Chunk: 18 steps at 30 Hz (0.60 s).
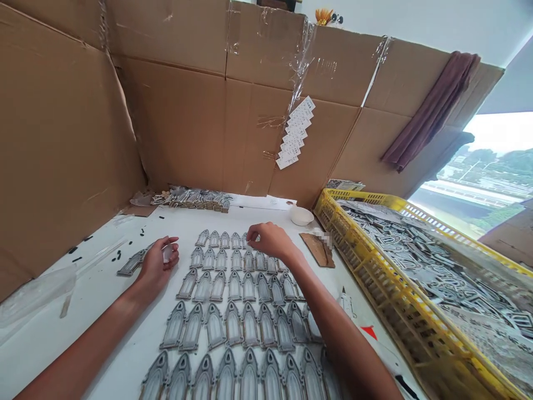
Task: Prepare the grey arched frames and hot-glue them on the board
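Note:
My left hand (pixel 159 261) is held palm up over the left of the white table, its fingers curled around something small and pale. Just left of the wrist lies a loose grey arched window-shaped frame (pixel 132 263). At the far end of the rows, my right hand (pixel 268 240) has thumb and forefinger in a pinch; anything between them is too small to make out. Beside those fingertips stands the back row of arched frames (pixel 225 239). Larger-looking arched frames (pixel 249 318) fill several rows nearer to me, partly covered by my right forearm.
A yellow plastic crate (pixel 366 266) heaped with grey frames (pixel 400 244) runs along the right. Further items are a white bowl (pixel 301 216), a cardboard scrap (pixel 317 249) and stacked frames (pixel 200 199). Cardboard walls (pixel 183 122) enclose the back and left.

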{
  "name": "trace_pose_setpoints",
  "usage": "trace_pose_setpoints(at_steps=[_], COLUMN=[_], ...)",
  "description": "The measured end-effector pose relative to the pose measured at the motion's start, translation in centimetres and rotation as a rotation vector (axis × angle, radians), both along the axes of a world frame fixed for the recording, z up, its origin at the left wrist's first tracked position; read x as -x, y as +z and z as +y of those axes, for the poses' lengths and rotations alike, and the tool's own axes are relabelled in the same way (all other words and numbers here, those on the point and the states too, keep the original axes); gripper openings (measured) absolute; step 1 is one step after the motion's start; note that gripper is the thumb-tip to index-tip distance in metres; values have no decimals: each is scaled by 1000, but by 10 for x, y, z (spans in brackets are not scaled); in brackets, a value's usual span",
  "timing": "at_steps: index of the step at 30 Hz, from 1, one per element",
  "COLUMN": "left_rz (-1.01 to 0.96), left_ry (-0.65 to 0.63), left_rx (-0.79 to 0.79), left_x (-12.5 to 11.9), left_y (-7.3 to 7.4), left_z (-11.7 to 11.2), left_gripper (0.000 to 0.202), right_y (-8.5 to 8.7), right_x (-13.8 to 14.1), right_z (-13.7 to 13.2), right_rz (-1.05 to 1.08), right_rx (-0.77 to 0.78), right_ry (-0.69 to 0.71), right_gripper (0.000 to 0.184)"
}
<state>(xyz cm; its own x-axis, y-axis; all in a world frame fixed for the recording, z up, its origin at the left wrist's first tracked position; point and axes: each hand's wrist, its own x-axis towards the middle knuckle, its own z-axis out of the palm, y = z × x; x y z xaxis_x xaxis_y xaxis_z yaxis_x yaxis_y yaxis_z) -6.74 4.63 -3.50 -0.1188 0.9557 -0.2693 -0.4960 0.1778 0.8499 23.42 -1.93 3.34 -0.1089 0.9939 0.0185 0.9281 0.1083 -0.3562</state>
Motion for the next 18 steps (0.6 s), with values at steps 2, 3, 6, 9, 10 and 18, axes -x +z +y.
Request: trace_pose_setpoints(at_steps=[2, 3, 6, 9, 10, 18], left_rz=[23, 35, 63, 83, 87, 71], left_ry=[-13, -12, -18, -22, -23, -68], left_rx=[7, 12, 27, 43, 47, 60], left_x=[-1, -1, -1, 2, 3, 7], left_y=[-1, -2, -7, -12, -14, -24], left_z=[0, 1, 2, 5, 6, 11], left_gripper=[9, 7, 15, 24, 29, 44], right_y=[-8, -12, -26, -38, -42, -61], right_x=[11, 17, 37, 55, 60, 75], right_z=[6, 10, 26, 43, 47, 66], right_rz=[98, 147, 262, 317, 327, 379], right_rx=[-21, -26, -16, 13, 19, 48], right_ry=[68, 101, 183, 235, 245, 272], right_gripper=[17, 16, 14, 11, 11, 12])
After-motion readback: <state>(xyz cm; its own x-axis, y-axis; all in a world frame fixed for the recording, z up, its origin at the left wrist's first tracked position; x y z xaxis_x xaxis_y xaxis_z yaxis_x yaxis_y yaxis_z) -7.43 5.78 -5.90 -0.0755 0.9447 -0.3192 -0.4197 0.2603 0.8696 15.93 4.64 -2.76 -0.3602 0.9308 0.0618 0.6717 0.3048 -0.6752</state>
